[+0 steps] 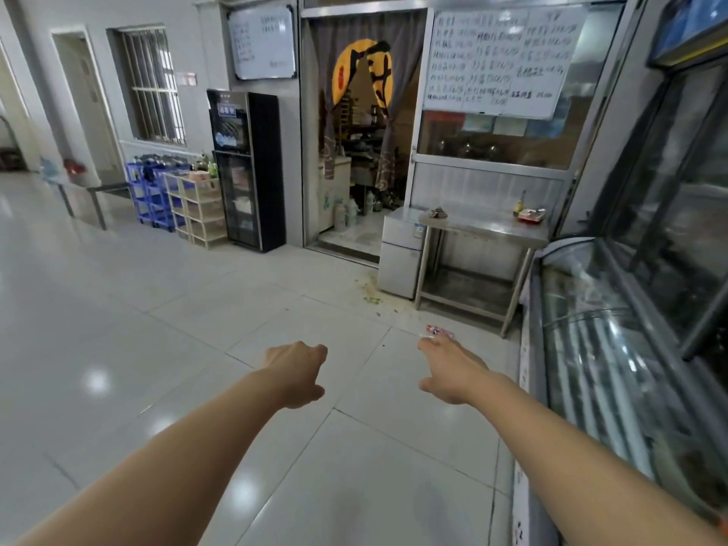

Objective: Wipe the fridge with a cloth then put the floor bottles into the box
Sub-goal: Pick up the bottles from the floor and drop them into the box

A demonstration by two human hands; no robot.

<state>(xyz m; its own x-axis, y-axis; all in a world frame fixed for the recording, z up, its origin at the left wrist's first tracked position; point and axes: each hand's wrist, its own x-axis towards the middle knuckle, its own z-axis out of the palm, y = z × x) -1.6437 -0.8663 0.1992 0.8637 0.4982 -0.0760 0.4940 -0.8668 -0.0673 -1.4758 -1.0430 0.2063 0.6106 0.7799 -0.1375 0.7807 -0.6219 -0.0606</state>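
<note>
A small plastic bottle with a pink label (440,331) lies on the tiled floor near the steel table's front leg. My right hand (453,368) stretches toward it with fingers extended; its fingertips sit just short of the bottle and hold nothing. My left hand (295,374) hovers over the floor at the same height, fingers curled in and empty. A crumpled brownish cloth (438,213) rests on the steel table (484,230). A small silver fridge (398,254) stands at the table's left end. A glass-topped display freezer (591,348) runs along the right.
Green debris (370,295) is scattered on the floor in front of the small fridge. A black glass-door cabinet (244,171), beige crates (197,208) and blue crates (153,195) line the far wall. A curtained doorway (362,132) opens behind. A red item (531,215) sits on the table.
</note>
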